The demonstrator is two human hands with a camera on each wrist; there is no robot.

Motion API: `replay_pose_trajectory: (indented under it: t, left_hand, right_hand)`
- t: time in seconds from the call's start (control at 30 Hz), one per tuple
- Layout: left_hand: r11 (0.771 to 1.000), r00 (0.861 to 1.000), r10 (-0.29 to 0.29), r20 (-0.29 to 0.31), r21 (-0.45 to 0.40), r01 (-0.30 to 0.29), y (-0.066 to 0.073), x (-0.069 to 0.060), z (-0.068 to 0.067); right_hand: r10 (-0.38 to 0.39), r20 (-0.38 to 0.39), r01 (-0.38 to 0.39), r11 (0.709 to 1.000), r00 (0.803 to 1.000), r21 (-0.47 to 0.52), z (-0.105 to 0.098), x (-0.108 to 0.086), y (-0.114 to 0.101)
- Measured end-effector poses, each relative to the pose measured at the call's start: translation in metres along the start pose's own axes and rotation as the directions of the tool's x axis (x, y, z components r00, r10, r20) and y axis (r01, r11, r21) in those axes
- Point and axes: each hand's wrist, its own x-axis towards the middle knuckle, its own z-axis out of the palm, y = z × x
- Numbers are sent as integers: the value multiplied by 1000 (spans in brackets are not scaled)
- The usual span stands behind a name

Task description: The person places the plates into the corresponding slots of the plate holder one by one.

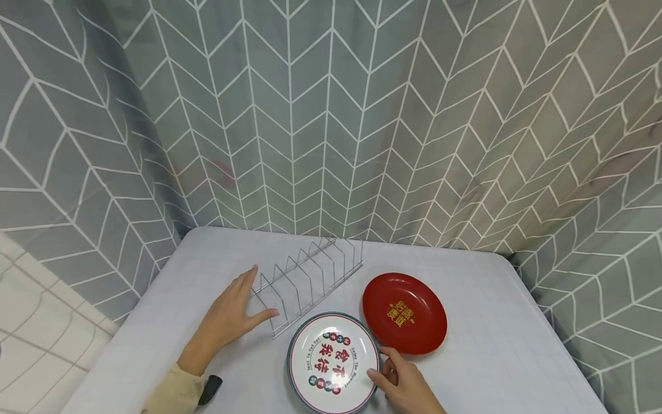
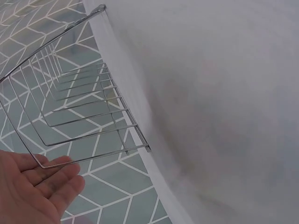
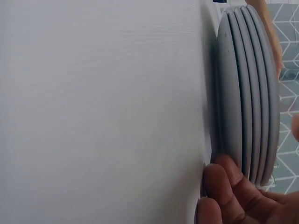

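Observation:
A stack of several round plates (image 1: 297, 368) lies flat near the table's front. The top plate is white with red characters and a dark green rim. At the stack's right edge is my right hand (image 1: 405, 385), its thumb over the rim and its other fingers curled against the side. In the right wrist view those fingers (image 3: 217, 179) touch the lower plates' edges. My left hand (image 1: 227, 316), thumb and fingers spread, is at the near left end of a silver wire plate rack (image 1: 318, 300). The left wrist view shows its fingers beside the rack's end wire, gripping nothing.
A red oval plate (image 1: 424, 305) with gold characters lies right of the stack, close to its edge. All of it rests on a white-covered table (image 1: 496, 356). Grey curtains (image 1: 351, 115) with white zigzag lines hang behind and at both sides.

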Motion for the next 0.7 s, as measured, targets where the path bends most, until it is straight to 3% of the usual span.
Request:
replay_pose_trajectory:
  t: [0.13, 0.43, 0.57, 0.7]
  left_hand:
    - [1000, 1000, -3, 28, 0, 3, 1, 0, 0]
    - [1000, 1000, -9, 28, 11, 9, -2, -3, 2]
    - [1000, 999, -22, 49, 2, 22, -3, -3, 2]
    - [1000, 997, -28, 66, 1, 29, -4, -3, 2]
  right_hand:
    - [-1, -18, 1, 1000, 1000, -23, 6, 9, -4]
    - [-48, -56, 47, 999, 997, -17, 3, 15, -7]
    - [-16, -46, 18, 999, 999, 50, 4, 13, -8]
    - [-8, -23, 12, 982, 1000, 191, 1, 7, -10]
